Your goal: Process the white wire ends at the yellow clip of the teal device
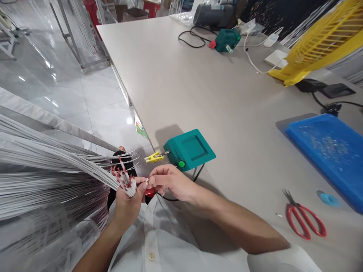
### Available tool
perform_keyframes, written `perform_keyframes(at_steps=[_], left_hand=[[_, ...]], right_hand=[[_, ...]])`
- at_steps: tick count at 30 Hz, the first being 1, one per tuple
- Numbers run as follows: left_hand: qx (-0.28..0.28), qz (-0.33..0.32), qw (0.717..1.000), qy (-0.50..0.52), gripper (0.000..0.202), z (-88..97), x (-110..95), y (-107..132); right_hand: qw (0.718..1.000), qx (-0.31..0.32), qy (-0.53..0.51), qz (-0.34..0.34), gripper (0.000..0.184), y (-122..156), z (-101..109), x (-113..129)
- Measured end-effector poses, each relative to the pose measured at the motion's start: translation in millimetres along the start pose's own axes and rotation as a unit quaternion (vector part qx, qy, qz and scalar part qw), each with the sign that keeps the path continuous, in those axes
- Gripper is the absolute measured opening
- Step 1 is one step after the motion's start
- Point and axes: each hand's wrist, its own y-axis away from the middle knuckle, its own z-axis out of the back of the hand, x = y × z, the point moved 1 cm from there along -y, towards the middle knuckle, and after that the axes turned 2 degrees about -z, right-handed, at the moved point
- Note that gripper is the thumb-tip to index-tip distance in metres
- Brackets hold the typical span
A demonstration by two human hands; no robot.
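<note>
My left hand point(129, 206) is closed round a bundle of white wires point(127, 184) whose ends are tipped in red. Its thumb and forefinger meet the fingertips of my right hand point(170, 183), which pinch a small pale piece at a wire's end; what it is exactly is too small to tell. Just beyond my right hand, on the table corner, sits a green box point(193, 149) with a green button. A yellow clip point(154, 157) sticks out from its left side. Something red shows partly beneath my hands.
Many long white wires point(51, 151) hang at the left. On the table point(227, 98) lie red-handled scissors point(304, 219), a blue tape ring point(329, 199) and a blue tray point(300, 138) of tiny clear pieces. Farther back are a second green box point(227, 39) and a yellow fan point(317, 41).
</note>
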Motion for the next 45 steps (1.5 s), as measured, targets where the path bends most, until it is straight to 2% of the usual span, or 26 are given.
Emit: perform_keyframes(at_steps=[2,3,5,7,9,12,16,21,23,26,29,31,34,40,45], left_hand=[[0.021,-0.003,1.000,0.021,0.012,0.5,1.1,0.2],[0.025,0.000,0.999,0.033,0.012,1.1,1.9,0.2],[0.021,0.006,0.998,0.060,0.013,2.9,3.6,-0.2],[0.019,0.012,0.996,0.081,0.013,4.6,4.7,-1.0],[0.024,0.012,0.995,0.093,0.014,5.8,5.0,-2.0],[0.042,0.006,0.995,0.085,0.014,7.0,4.4,-2.9],[0.073,0.008,0.996,0.046,0.017,7.0,4.9,-3.1],[0.043,0.037,0.997,0.049,0.016,1.8,9.6,-2.1],[0.019,0.047,0.997,0.061,0.016,-0.9,10.3,-1.7],[-0.020,0.040,0.996,0.078,0.022,-2.4,7.4,-2.9],[-0.019,0.022,0.996,0.079,0.040,-2.0,2.1,-7.3],[-0.013,0.028,0.997,0.075,0.042,-2.3,-0.1,-11.3],[-0.009,0.040,0.996,0.085,0.043,-4.4,-0.8,-17.1],[-0.006,0.036,0.991,0.128,0.052,-7.5,-1.7,-22.4],[0.011,0.031,0.990,0.135,0.051,-8.7,-0.7,-25.5]], right_hand=[[0.992,0.038,-0.094,-0.072,0.017,-1.4,0.5,-4.8],[0.993,0.031,-0.091,-0.074,0.016,-1.0,1.1,-6.5],[1.000,-0.022,0.004,-0.012,0.015,2.0,3.0,-7.4],[0.979,-0.099,0.143,0.104,0.015,7.0,4.6,-5.0],[0.935,-0.152,0.239,0.216,0.017,11.8,4.8,-1.2],[0.886,-0.151,0.313,0.306,0.021,13.4,2.9,3.0],[0.820,-0.144,0.420,0.362,0.014,8.1,-0.2,2.9],[0.665,-0.155,0.598,0.420,0.022,5.4,-1.6,0.4],[0.631,-0.139,0.640,0.417,0.025,6.8,0.1,1.8],[0.626,-0.107,0.658,0.405,0.025,10.3,6.4,8.3],[0.614,-0.131,0.673,0.390,0.021,11.3,16.9,19.8],[0.594,-0.152,0.707,0.353,0.026,8.6,24.5,27.8],[0.575,-0.131,0.756,0.286,0.029,1.2,32.9,36.8],[0.595,-0.092,0.772,0.207,0.022,-9.9,35.8,49.0],[0.602,-0.070,0.771,0.196,0.007,-16.2,36.2,53.6]])
